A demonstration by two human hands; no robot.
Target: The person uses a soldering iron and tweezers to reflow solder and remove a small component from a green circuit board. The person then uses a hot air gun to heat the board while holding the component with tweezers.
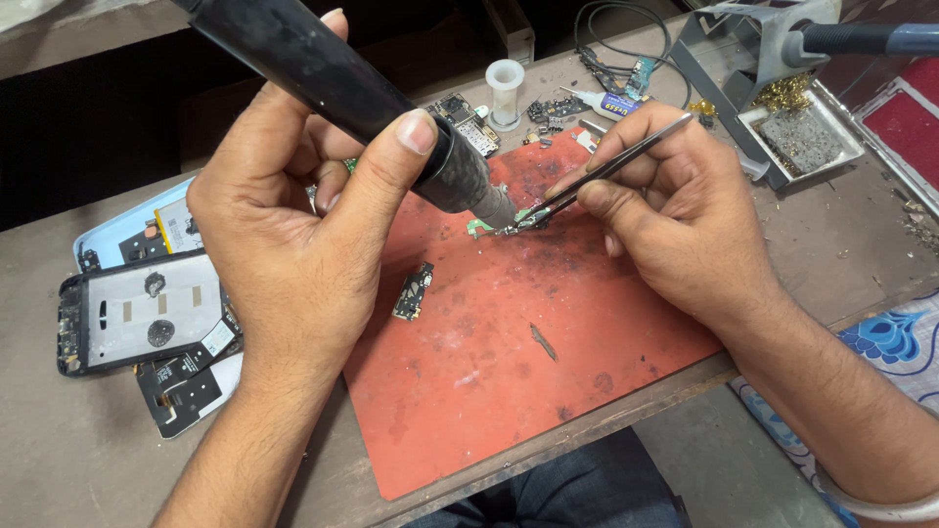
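Left hand (pixel 293 225) grips our hot-air wand (pixel 362 93), right hand (pixel 675 210) pinches tweezers (pixel 606 166) on the small board (pixel 509 223) near the red mat's (pixel 509 391) far edge; we judge steady, even heat best.

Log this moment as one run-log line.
left hand: grips hot-air wand | right hand: tweezers pinching small circuit board | surface: red mat

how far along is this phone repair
Done: the phone frame lies opened at the left, and a small board lies loose on the red mat. In hand: the left hand aims a hot-air tool at a tiny part pinched by tweezers in the right hand. Left: the phone is not reassembled.
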